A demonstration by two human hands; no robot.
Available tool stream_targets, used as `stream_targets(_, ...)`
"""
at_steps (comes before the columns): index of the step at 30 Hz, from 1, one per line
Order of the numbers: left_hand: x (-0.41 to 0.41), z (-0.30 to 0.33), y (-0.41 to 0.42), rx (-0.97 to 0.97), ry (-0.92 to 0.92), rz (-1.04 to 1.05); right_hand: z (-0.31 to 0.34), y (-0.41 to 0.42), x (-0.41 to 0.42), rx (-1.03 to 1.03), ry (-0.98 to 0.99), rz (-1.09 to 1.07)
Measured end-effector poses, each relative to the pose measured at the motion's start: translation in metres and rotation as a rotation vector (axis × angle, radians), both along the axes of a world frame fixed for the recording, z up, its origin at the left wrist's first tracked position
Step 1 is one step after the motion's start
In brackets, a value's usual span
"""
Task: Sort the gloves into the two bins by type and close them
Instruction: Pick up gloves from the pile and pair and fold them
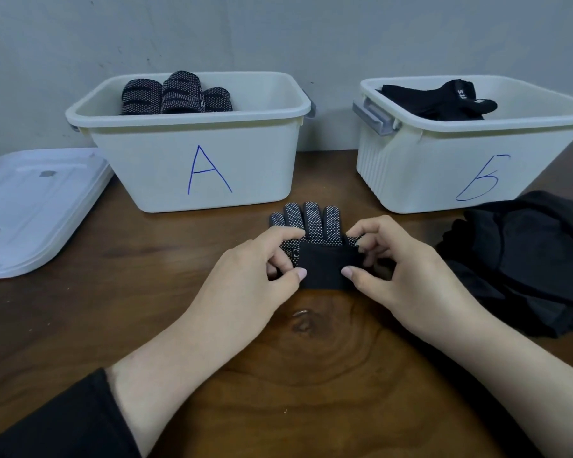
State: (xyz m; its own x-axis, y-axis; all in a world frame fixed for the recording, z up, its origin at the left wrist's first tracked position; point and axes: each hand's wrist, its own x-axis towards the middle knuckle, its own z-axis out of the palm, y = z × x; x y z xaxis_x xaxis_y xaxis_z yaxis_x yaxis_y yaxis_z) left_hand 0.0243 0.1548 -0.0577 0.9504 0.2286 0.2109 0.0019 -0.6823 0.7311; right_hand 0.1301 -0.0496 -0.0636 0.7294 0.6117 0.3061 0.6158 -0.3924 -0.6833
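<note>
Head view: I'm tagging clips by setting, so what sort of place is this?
Probably a makeshift sorting station indoors: a wooden table against a bare wall, with two hand-lettered bins and loose gloves.

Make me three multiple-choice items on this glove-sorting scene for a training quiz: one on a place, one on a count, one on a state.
1. Where does the white plastic lid lie?
A. Left of the bin marked A
B. On the right bin
C. Under the hands

2. How many rolled dotted black gloves show in the white bin marked A?
A. One
B. Three
C. Six

3. The dotted black glove on the wooden table is:
A. Untouched
B. In a bin
C. Pinched at its folded cuff by left hand and right hand

Answers: 1 A, lid flat left; 2 B, three rolls visible; 3 C, both thumbs on cuff.
</note>
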Motion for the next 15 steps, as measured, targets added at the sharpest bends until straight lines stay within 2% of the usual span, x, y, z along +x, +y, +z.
stream_targets(8,-0.001,0.001,-0.001,0.045,-0.003,0.017,0.008,0.006,0.011,-0.147,-0.397,0.076)
stream_targets(12,0.002,0.001,0.000,0.305,-0.085,0.010,0.003,0.008,0.019,-0.218,-0.514,0.157)
stream_targets(15,0.004,0.003,-0.001,0.524,-0.132,-0.054,0.003,0.005,0.020,-0.250,-0.489,0.226)
